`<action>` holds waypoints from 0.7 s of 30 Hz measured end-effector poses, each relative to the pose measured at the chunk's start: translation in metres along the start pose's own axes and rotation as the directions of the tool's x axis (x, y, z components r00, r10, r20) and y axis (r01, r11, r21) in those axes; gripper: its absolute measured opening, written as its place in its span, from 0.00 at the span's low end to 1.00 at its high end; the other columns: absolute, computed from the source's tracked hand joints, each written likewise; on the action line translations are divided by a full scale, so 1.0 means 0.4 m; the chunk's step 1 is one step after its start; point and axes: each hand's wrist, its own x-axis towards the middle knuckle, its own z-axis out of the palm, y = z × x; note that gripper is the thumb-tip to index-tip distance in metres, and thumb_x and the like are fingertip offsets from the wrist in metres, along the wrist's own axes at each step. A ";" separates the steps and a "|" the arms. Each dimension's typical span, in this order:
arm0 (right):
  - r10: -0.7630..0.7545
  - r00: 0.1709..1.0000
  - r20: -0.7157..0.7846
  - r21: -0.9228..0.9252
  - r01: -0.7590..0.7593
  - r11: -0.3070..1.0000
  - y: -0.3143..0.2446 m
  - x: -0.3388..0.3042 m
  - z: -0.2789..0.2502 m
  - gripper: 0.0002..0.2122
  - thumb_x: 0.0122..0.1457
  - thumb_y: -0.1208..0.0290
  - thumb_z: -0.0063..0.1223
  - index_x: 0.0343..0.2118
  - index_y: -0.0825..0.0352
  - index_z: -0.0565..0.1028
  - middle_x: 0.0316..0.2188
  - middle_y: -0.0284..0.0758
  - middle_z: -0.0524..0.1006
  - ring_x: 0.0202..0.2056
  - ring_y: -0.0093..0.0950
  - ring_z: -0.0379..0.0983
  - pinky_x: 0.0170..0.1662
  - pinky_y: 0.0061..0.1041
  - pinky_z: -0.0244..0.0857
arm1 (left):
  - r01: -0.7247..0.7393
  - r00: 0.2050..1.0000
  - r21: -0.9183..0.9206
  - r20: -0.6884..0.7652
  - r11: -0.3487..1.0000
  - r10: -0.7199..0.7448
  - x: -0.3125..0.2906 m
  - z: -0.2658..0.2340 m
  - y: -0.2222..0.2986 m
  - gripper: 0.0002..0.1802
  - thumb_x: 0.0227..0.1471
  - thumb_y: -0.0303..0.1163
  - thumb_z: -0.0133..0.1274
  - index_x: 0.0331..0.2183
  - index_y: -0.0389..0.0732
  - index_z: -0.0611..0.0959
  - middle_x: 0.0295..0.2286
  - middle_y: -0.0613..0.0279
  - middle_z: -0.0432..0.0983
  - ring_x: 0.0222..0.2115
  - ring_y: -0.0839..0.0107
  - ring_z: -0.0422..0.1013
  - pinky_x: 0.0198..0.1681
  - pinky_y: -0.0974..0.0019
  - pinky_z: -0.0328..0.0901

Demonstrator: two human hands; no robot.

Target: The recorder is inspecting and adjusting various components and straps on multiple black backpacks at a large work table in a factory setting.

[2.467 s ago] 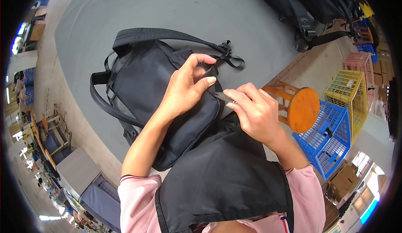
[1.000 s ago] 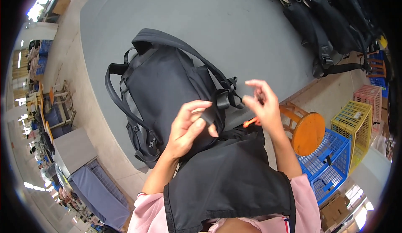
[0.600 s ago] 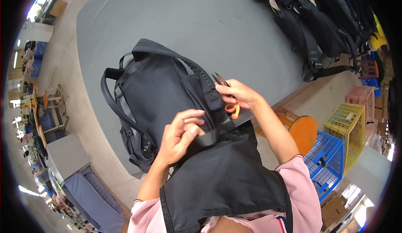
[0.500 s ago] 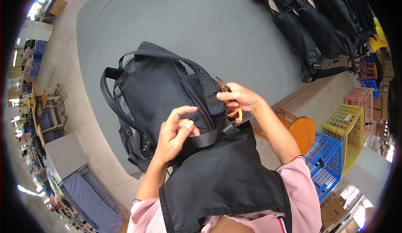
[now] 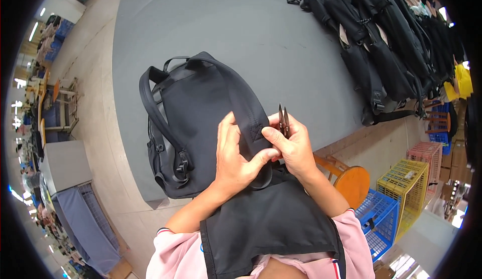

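A black backpack (image 5: 198,103) lies on the grey table (image 5: 226,23) in front of me. One of its shoulder straps (image 5: 243,96), with a stitched box near its lower end, runs between my hands. My left hand (image 5: 236,153) is closed around this strap's near edge, thumb reaching toward the right thumb. Dark thread snips (image 5: 284,121) are tucked in my right hand (image 5: 296,151), blades pointing up and a little apart. The right thumb and fingertips rest at the strap's right edge beside the stitching. My hands partly hide the strap's lower end.
More black backpacks (image 5: 371,43) are piled at the table's far right. To the right stand a round wooden stool (image 5: 351,186) and blue (image 5: 379,219), yellow (image 5: 401,183) and pink (image 5: 427,153) plastic crates. A grey cabinet-like box (image 5: 68,166) stands on the floor at left.
My left hand has moved right and taken hold of the strap. The right hand has turned, so the snips now point upward. The orange cord by the right hand is out of sight.
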 end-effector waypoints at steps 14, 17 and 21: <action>-0.335 0.942 -0.035 -0.366 0.300 0.881 -0.025 -0.001 -0.013 0.11 0.52 0.81 0.54 0.40 0.68 0.74 0.26 0.29 0.68 0.27 0.17 0.64 0.32 0.16 0.60 | -0.049 0.986 -0.249 0.142 0.967 0.086 0.043 -0.047 -0.033 0.19 0.42 0.33 0.62 0.35 0.33 0.75 0.37 0.58 0.70 0.38 0.67 0.68 0.43 0.68 0.63; -0.506 0.863 0.002 -0.558 0.421 0.715 -0.026 -0.010 -0.041 0.15 0.47 0.80 0.58 0.40 0.67 0.73 0.28 0.31 0.69 0.26 0.21 0.67 0.31 0.18 0.63 | 0.140 0.975 -0.413 0.218 0.900 -0.051 0.043 -0.053 -0.043 0.18 0.44 0.32 0.60 0.37 0.33 0.75 0.33 0.62 0.66 0.35 0.73 0.65 0.40 0.72 0.61; -0.519 0.832 0.195 -0.679 0.496 0.540 -0.080 -0.001 -0.036 0.13 0.45 0.79 0.59 0.36 0.65 0.73 0.28 0.34 0.70 0.23 0.27 0.70 0.25 0.25 0.64 | 0.149 0.954 -0.373 0.298 0.916 -0.034 0.053 -0.069 -0.048 0.17 0.44 0.31 0.59 0.37 0.33 0.75 0.34 0.62 0.66 0.36 0.72 0.65 0.41 0.71 0.60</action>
